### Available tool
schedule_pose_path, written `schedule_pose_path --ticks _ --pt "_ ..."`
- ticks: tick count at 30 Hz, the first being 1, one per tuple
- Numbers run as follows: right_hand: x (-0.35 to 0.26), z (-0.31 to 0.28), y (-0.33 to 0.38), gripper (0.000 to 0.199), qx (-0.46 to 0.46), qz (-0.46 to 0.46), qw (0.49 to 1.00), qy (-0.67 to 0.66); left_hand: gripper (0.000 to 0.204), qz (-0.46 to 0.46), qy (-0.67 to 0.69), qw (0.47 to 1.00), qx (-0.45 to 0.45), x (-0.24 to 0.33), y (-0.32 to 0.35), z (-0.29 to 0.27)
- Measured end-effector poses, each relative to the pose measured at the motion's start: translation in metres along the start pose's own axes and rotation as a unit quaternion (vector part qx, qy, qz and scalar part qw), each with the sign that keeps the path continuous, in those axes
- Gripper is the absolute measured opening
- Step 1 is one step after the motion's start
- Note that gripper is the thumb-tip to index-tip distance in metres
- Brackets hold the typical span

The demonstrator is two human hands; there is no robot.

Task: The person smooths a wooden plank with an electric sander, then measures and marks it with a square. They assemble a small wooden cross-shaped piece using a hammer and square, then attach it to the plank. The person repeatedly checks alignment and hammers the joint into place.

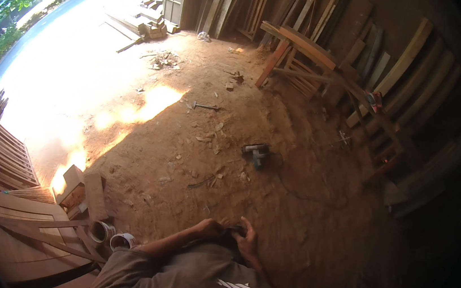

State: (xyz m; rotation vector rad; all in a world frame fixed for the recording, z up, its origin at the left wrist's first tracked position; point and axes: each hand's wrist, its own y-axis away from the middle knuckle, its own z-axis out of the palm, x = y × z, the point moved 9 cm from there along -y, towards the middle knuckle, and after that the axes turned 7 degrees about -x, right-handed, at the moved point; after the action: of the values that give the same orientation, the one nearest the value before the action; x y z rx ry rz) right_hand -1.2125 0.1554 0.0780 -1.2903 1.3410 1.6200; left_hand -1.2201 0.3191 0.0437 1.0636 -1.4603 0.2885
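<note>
My left hand (210, 229) and my right hand (246, 241) meet close in front of my body, low in the picture. Between them is a small dark object (236, 230), too small and dim to name. The left fingers are closed at its left side. My right hand is bent around its other side, with one finger pointing up. Farther out on the dirt floor lies a dark grey-green power tool (256, 154), apart from both hands. A hammer (206, 106) lies beyond it.
A wooden trestle (309, 49) stands at the back right, with a red tool (373, 101) farther along the timber. Planks (405, 56) lean on the right wall. Two buckets (122, 241) and wooden panels (15, 233) are at my left. Wood scraps (165, 60) litter the floor.
</note>
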Motion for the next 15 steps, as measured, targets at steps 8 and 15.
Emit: schedule_pose_path --ticks 8,15 --pt "-0.001 -0.061 -0.06 0.026 0.055 -0.05 0.997 -0.001 0.03 -0.04 0.035 0.994 0.093 0.022 -0.054 -0.036" --pt "0.006 -0.105 -0.106 0.024 -0.003 -0.042 0.99 0.137 0.03 -0.027 0.091 0.98 0.176 0.047 -0.104 -0.081"
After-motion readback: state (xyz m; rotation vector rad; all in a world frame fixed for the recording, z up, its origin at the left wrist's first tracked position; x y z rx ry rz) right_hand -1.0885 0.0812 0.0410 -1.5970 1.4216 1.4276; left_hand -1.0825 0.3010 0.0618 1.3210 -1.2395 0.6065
